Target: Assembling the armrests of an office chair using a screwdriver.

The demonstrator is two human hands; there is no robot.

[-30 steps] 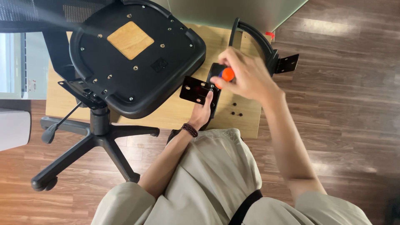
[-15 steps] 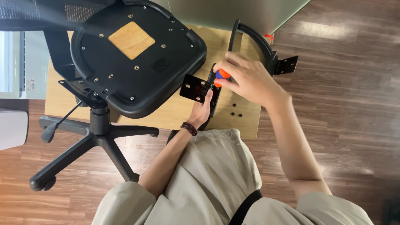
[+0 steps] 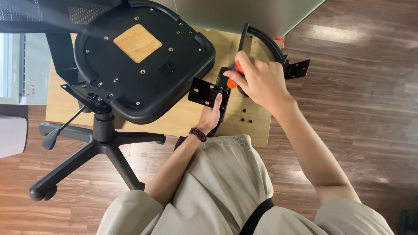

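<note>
Over on the left, an office chair base (image 3: pixel 93 143) stands on the wood floor (image 3: pixel 370 113), and the black seat (image 3: pixel 139 65) lies tipped bottom-up, its underside facing up with a bare wooden square in the middle and small screws dotted round it; part of it rests over a pale wooden board (image 3: pixel 183 117) laid flat on the floor. Just right of the seat's edge is a black armrest bracket (image 3: pixel 204 92), a flat plate with holes in it. The left hand (image 3: pixel 212 116), a bead bracelet at its wrist, is closed round the bracket's stem from below and holds it steady. Directly above, the right hand (image 3: pixel 257 80) is wrapped tight round a screwdriver (image 3: pixel 234 78) with an orange and blue handle, its tip pointing down toward the bracket; the tip itself is hidden by the fingers, so I cannot tell whether it sits in a screw. A few loose screws (image 3: pixel 246 119) lie on the board just right of the left hand. Further right, a second armrest (image 3: pixel 265 43) curves up, its own bracket plate jutting out over the floor. To my eye the step in hand is fixing a screw at the bracket; what it wants now is the left hand keeping the part from twisting while the driver stays square on.
</note>
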